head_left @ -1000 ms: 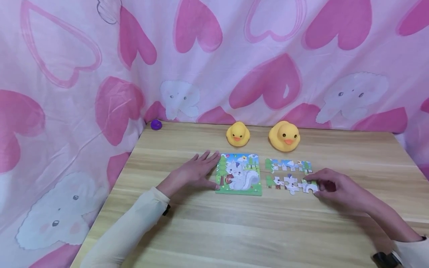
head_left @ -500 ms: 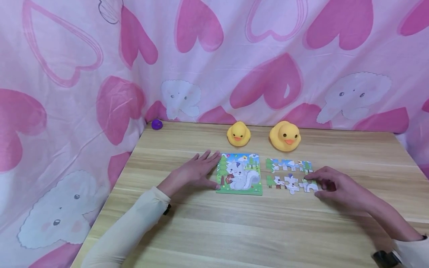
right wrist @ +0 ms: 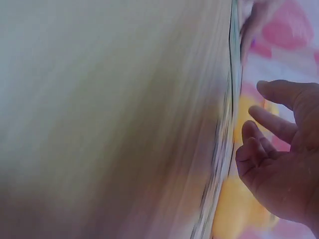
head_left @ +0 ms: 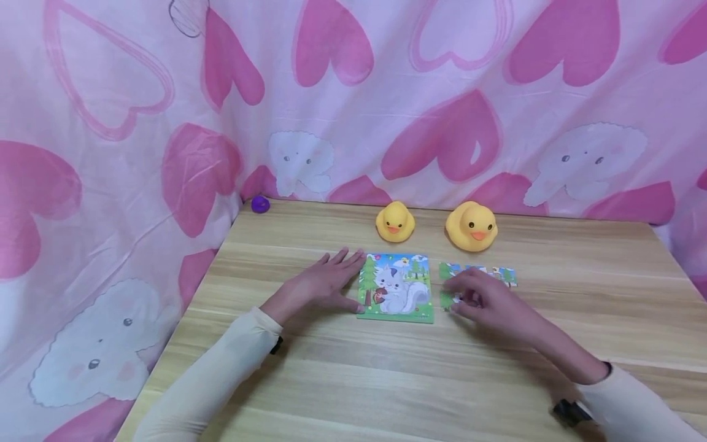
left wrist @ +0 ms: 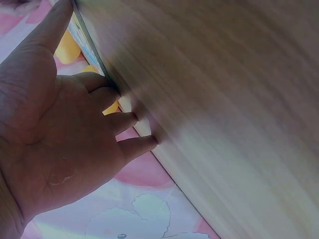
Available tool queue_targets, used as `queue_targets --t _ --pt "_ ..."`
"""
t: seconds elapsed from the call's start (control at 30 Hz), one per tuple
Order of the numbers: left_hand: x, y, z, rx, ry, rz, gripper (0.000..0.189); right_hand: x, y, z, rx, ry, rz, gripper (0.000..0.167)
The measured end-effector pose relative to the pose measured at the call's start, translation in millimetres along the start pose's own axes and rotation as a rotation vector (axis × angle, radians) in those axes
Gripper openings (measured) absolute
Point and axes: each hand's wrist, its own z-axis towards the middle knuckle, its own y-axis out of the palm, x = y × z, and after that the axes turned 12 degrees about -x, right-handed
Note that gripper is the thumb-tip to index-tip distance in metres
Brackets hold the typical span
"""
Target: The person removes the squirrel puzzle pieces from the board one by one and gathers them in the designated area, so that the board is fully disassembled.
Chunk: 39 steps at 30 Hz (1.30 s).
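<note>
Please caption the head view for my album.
Left fingers touch a square, green-and-blue squirrel picture, right fingers over flat printed puzzle pieces, two yellow ducks behind.

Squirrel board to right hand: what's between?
Head view: a thin bare strip of table, then the left ends of the puzzle pieces, partly hidden by the right hand.

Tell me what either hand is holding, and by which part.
Nothing is held: the left hand merely touches the squirrel picture; the right hand, fingers apart, is empty.
</note>
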Motion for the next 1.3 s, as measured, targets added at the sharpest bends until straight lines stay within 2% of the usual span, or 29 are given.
queue_targets --t 0.27,0.43,0.57,0.83,1.0,1.3 --pt "0.6 6.2 -1.3 0.003 -0.017 -0.05 0.117 -46 28 43.9 -0.193 -0.041 0.204 0.045" --pt "0.3 7.2 -3.5 0.021 -0.01 -0.023 0.117 -69 46 65.8 -0.233 -0.077 0.244 0.051" --pt "2.3 4.0 -4.0 0.02 -0.003 -0.019 0.117 -80 57 75.9 -0.202 -0.051 0.213 0.056" --pt "2.1 1.7 -4.8 0.027 0.016 -0.001 0.114 -93 73 95.1 -0.041 0.065 0.095 0.061" --pt "0.4 2.8 -5.4 0.019 0.014 0.008 0.115 -95 74 99.6 -0.059 0.113 0.082 0.052" --pt "2.0 -0.1 -6.4 0.011 0.019 0.014 0.115 -85 72 99.9 -0.088 0.109 0.117 0.048"
